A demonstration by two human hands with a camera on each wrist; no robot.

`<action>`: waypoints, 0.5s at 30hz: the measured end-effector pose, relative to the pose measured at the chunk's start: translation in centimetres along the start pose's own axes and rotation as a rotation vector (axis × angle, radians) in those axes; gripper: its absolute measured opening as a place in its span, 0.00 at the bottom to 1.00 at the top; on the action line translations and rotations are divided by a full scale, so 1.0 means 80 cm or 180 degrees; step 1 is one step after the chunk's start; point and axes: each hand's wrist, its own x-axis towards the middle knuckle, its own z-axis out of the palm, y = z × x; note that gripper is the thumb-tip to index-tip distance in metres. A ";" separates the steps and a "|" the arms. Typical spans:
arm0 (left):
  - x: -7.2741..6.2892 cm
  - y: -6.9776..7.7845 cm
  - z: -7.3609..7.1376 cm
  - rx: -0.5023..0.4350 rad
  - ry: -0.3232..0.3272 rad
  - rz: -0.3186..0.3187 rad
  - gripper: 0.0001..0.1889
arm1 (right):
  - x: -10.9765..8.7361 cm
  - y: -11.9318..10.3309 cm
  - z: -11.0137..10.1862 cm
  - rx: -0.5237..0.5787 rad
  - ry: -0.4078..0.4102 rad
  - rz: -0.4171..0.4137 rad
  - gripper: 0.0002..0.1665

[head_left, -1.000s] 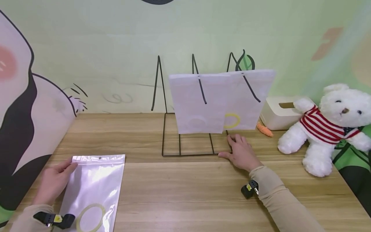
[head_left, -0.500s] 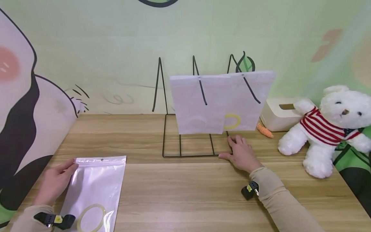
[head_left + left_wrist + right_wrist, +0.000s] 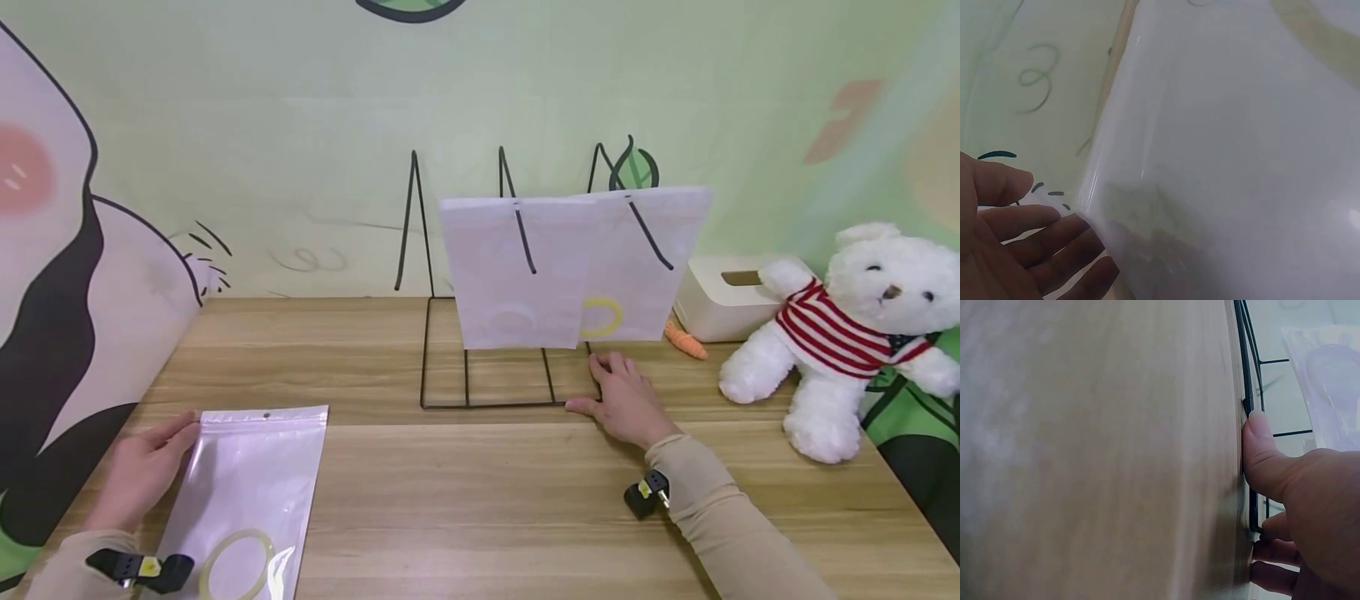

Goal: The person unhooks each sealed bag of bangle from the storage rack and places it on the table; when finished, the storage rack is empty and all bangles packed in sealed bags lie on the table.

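Note:
A flat, glossy whitish zip bag [image 3: 247, 467] with a pale yellow ring [image 3: 237, 563] showing on it lies at the front left. My left hand [image 3: 142, 467] is at its top left corner; in the left wrist view the fingertips touch the bag's edge and the thumb stands apart from it. My right hand [image 3: 626, 400] grips the front right corner of a black wire display rack [image 3: 467, 377], thumb on the front bar and fingers along the side. Two groups of whitish bags hang from the rack's middle hook [image 3: 527, 242] and right hook [image 3: 651, 237].
The rack's left hook [image 3: 405, 221] carries no bag. At the right sit a white tissue box [image 3: 720, 308], an orange carrot-shaped toy [image 3: 686, 341] and a white teddy bear [image 3: 832, 325] in a striped top. A green printed wall [image 3: 315, 133] closes off the back of the wooden table [image 3: 450, 500].
The zip bag's top left corner has slid slightly right, out from under my left thumb. The head view has tilted up a little. My right hand keeps its place on the rack.

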 end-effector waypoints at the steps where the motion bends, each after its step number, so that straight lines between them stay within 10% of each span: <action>1: 0.000 0.000 0.000 0.0001 -0.0011 -0.0001 0.36 | 0.000 0.000 0.000 0.0002 -0.0001 0.0003 0.50; 15: 0.002 0.017 -0.012 0.0182 -0.0288 0.0199 0.32 | 0.000 -0.001 -0.002 0.0021 -0.0046 0.0044 0.50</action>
